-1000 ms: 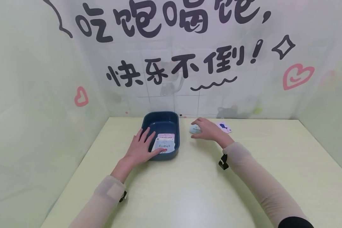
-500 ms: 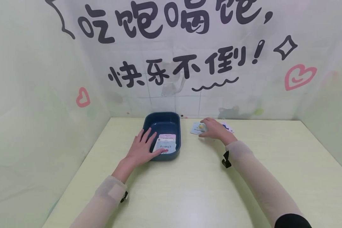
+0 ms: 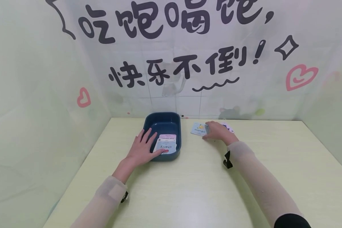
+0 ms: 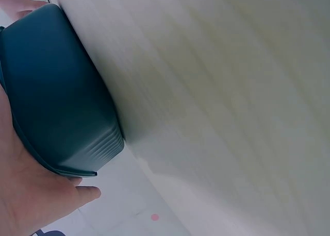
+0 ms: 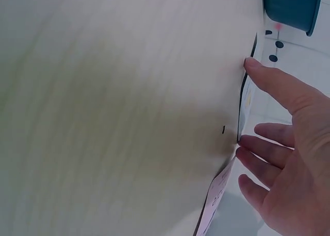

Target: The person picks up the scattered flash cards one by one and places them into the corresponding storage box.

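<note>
1. The mango card [image 3: 199,129] lies flat on the pale table [image 3: 193,190], far of centre, just right of the blue tray [image 3: 163,122]; the right hand [image 3: 218,132] sits on its right edge, so the card reaches left from that hand, toward the tray.
2. The right hand's fingers are loosely extended, thumb and fingertips touching the card's edge; whether it pinches the card cannot be told. The right-wrist view shows the thumb [image 5: 268,77] against the card's edge.
3. A second card [image 3: 228,127] peeks out from behind the right hand, on its far right side.
4. The left hand [image 3: 142,148] rests, fingers spread, on the near left rim of the tray, its thumb touching the cherry card [image 3: 165,147] inside; a pink card [image 3: 167,137] lies partly under that.
5. The right hand is nearer the mango card; the tray stands between the two hands.
</note>
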